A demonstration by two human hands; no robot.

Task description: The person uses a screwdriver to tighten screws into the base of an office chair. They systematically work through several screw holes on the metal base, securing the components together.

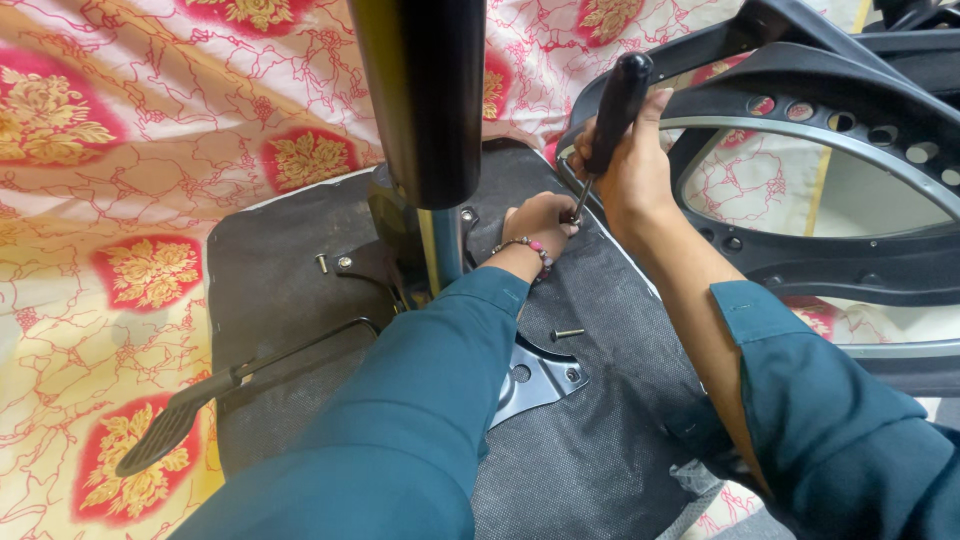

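head | right hand fisted round screwdriver, tip down at seat base edge | left hand fingers pinched at the tip, steadying | risk: tip slips onto fingers if tilted; loose bolt may roll

The screwdriver tip is hidden behind the left hand, the black cylinder is cut off at the top edge, and the sleeve covers most of the metal bracket.

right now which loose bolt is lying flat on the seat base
The bolt right of the left sleeve, by the metal plate, lies flat. The bolt left of the black column stands upright.
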